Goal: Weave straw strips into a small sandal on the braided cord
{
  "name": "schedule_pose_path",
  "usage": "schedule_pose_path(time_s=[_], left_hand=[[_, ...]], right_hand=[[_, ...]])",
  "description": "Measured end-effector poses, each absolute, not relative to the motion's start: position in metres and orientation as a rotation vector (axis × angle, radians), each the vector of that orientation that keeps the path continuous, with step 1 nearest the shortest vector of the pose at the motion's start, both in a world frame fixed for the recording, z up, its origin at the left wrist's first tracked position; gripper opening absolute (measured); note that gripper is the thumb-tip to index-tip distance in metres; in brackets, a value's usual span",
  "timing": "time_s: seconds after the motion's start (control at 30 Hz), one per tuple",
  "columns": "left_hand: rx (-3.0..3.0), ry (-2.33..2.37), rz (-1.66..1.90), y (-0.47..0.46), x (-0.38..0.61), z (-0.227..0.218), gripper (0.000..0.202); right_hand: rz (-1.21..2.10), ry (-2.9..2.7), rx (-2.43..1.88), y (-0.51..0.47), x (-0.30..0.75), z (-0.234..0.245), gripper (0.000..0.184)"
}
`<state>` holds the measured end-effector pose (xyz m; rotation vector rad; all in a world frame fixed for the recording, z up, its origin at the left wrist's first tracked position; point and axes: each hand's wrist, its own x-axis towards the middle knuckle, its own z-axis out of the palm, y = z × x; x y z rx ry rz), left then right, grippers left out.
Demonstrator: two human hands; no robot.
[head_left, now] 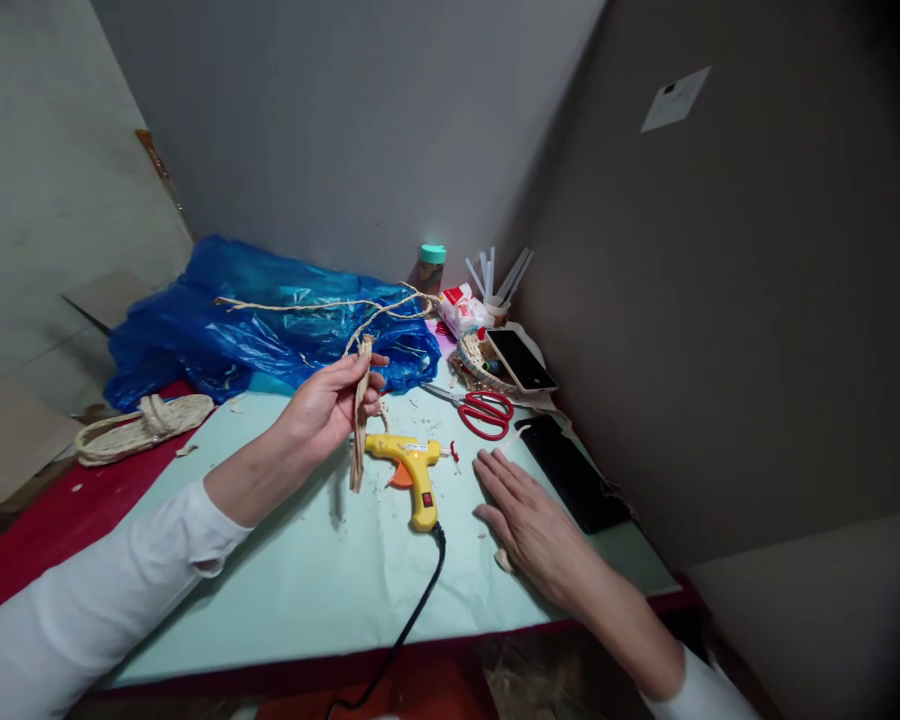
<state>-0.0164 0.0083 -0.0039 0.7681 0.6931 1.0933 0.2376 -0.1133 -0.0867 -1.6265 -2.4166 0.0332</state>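
My left hand (330, 405) is closed around a flat strip of dried plant fibre (361, 420), held upright above the table. Just right of the strip lies a yellow hot glue gun (418, 470) with an orange trigger and a black cord. My right hand (525, 515) rests palm down on the pale green table cover (322, 590), fingers stretched out and holding nothing. By its thumb side sits a small pale scrap (503, 561). Red-handled scissors (486, 414) lie beyond the fingertips, and a dark flat phone-like slab (570, 475) is to their right.
A blue plastic bag (217, 310) covers the back left, a twisted fibre cord (300, 305) across it. A woven slipper (146, 430) lies at left. Behind the scissors stand a basket (476, 360), a phone (521, 360), glue sticks (521, 270) and a teal-lidded jar (431, 268). Walls close the back and right.
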Motion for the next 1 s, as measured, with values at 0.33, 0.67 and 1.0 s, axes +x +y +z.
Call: schedule_pose_path(time_s=[0.33,0.67,1.0], left_hand=[[0.762,0.687,1.118,0.021,-0.016,0.007,0.019],[0.757,0.731,1.124,0.024,-0.017,-0.003,0.019],[0.745,0.75,1.116,0.033,-0.02,-0.005,0.02]], right_hand=[[0.593,-2.266,-1.538,-0.189,0.263,-0.026,0.022],[0.063,-2.421,-1.498,-0.087,0.216,-0.082,0.055],[0.002,-2.523,-1.445,-0.144,0.238,-0.082,0.051]])
